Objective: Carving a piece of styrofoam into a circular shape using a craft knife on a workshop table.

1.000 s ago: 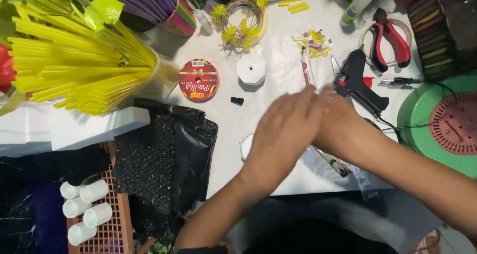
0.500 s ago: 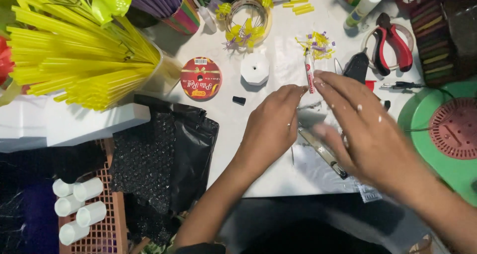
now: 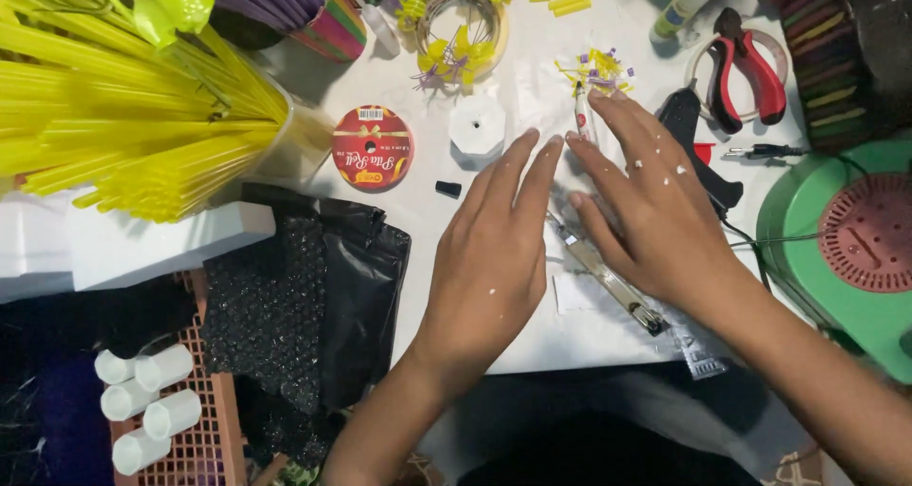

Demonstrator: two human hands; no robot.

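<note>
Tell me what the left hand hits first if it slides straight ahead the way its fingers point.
The left hand points up and slightly right. Past its fingertips lies bare white table, then probably the scatter of yellow straw snippets. The white octagonal block sits just left of that line.

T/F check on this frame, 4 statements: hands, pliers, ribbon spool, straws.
1. Both hands lie flat, palms down, on the white table. True: left hand, right hand.
2. The red-handled pliers are in the right hand. False: they lie apart, beyond it.
3. The red ribbon spool lies left of the left hand. True.
4. The straws are blue. False: yellow.
</note>
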